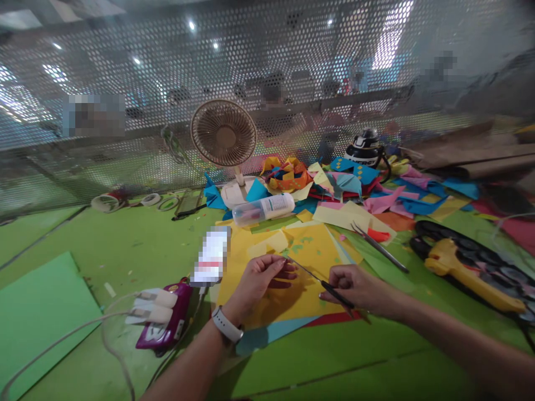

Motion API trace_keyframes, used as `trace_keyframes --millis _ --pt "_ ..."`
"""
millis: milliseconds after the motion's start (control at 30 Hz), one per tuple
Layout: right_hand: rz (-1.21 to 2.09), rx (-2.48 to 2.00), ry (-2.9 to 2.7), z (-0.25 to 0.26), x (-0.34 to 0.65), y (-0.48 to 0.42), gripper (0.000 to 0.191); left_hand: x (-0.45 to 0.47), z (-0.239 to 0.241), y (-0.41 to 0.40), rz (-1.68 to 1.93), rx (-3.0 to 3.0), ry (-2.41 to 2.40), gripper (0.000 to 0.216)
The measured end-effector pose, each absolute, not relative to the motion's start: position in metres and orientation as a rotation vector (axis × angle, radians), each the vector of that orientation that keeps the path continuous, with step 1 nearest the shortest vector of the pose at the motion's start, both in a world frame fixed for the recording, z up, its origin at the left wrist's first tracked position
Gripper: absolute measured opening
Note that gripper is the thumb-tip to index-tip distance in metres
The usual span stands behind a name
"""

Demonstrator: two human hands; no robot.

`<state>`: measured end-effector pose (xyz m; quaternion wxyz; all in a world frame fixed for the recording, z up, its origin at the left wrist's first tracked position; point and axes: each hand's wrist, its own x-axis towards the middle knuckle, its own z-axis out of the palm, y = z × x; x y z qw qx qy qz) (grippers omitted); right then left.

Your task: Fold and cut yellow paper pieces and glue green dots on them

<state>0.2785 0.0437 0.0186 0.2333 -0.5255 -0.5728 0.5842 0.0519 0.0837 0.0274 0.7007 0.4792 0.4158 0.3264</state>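
My left hand, with a white watch on the wrist, is closed in a pinch over a yellow paper sheet; what it pinches is too small to name. My right hand grips thin black-handled tweezers, whose tips reach toward the left fingertips. Both hands hover just above the yellow sheet, which lies on blue and red sheets on the green table.
A phone, a purple power strip with white plugs, a clear bottle, a small fan, a second pair of tweezers, a yellow glue gun, tape rolls and heaps of coloured paper surround the hands. A perforated metal screen stands behind.
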Motion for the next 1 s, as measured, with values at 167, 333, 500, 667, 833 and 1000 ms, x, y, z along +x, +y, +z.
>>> trace_keyframes --millis 167,333,500,667,833,1000 --pt "1.634 -1.424 -1.534 0.0226 0.2787 0.0449 0.041 0.0528 0.028 0.0826 0.743 1.067 0.928 0.029" --pt "1.659 -1.423 -1.547 0.0255 0.2789 0.0447 0.039 0.0531 0.0293 0.0818 0.745 1.072 0.921 0.029" --pt "1.666 -1.416 -1.546 0.0234 0.2785 0.0441 0.04 0.0529 0.0291 0.0823 0.746 1.07 0.914 0.028" --pt "1.618 -1.417 -1.6 0.0197 0.2793 0.0431 0.041 0.0525 0.0285 0.083 0.732 1.065 0.903 0.027" --pt "1.604 -1.41 -1.544 0.0235 0.2831 0.0446 0.039 0.0532 0.0274 0.0832 0.765 1.048 0.914 0.027" --pt "1.578 -1.432 -1.614 0.0239 0.2825 0.0446 0.037 0.0535 0.0272 0.0834 0.758 1.063 0.911 0.027"
